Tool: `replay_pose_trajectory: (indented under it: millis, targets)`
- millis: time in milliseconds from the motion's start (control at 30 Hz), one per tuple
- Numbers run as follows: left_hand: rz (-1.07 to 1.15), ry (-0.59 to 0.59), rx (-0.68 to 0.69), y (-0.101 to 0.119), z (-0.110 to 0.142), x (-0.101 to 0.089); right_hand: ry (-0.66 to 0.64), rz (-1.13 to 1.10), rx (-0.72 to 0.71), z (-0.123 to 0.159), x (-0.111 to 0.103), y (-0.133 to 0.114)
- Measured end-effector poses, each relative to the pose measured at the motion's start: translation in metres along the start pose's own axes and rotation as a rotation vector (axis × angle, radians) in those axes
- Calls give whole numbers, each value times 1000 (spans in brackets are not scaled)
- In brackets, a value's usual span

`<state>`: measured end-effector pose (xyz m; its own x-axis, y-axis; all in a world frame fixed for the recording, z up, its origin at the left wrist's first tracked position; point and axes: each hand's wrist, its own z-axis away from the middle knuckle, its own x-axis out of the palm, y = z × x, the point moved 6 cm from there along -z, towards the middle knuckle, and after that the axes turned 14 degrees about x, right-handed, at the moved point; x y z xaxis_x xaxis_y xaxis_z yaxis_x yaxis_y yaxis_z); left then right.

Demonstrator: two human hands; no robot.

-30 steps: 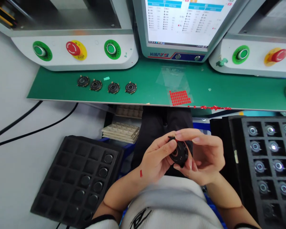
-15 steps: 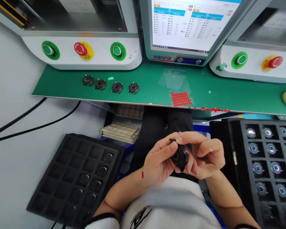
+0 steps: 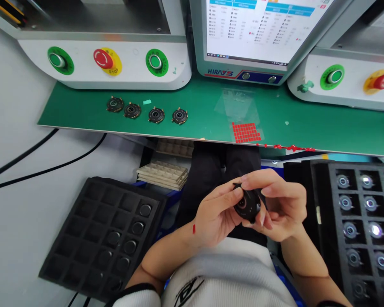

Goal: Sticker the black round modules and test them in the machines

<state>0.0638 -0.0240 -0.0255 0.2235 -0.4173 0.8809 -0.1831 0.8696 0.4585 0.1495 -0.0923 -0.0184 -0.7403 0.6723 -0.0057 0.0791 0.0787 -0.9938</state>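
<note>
From the head view, your left hand [image 3: 216, 215] and right hand [image 3: 283, 211] were both clenched on a black round part [image 3: 248, 205], held between a black foam tray [image 3: 96, 238] at left and a black tray of silver-ringed parts [image 3: 356, 243] at right. Four similar parts [image 3: 156, 115] lay on the far green tabletop [image 3: 205, 102].

Free lane: upward from the left hand [image 3: 217, 215] and right hand [image 3: 283, 209], holding a dark disc [image 3: 248, 205], over dark trousers [image 3: 208, 183] to the green worktop [image 3: 205, 111]. Obstacles: lower left, a black foam tray [image 3: 80, 226] and stacked pale trays [image 3: 162, 175]; lower right, a black tray of metal rings [image 3: 334, 213]; upper frame, machine housings [image 3: 131, 68] and a monitor [image 3: 259, 30].
</note>
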Motion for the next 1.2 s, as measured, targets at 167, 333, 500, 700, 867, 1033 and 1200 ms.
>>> replay_pose_trajectory:
  millis: [167, 333, 500, 700, 867, 1033, 1200]
  targets:
    - [8, 67, 3, -3, -5, -9, -188, 196, -287, -6, 13, -14]
    - [-85, 87, -14, -4, -16, -20, -164, 152, -295, -14, 9, 3]
    - [-623, 180, 220, 36, -69, -66, 1, 184, -131, -35, -2, 22]
    - [-1608, 369, 577, 83, -123, -103, 187, 79, 39, -40, -15, 38]
    - [-1921, 435, 665, 85, -126, -106, 161, 29, 279, -35, -8, 56]
    - [-1978, 487, 829, 89, -113, -96, 227, -24, 411, -34, 9, 65]
    - [-1552, 156, 1263, 84, -77, -59, 228, -191, 426, -25, 36, 60]
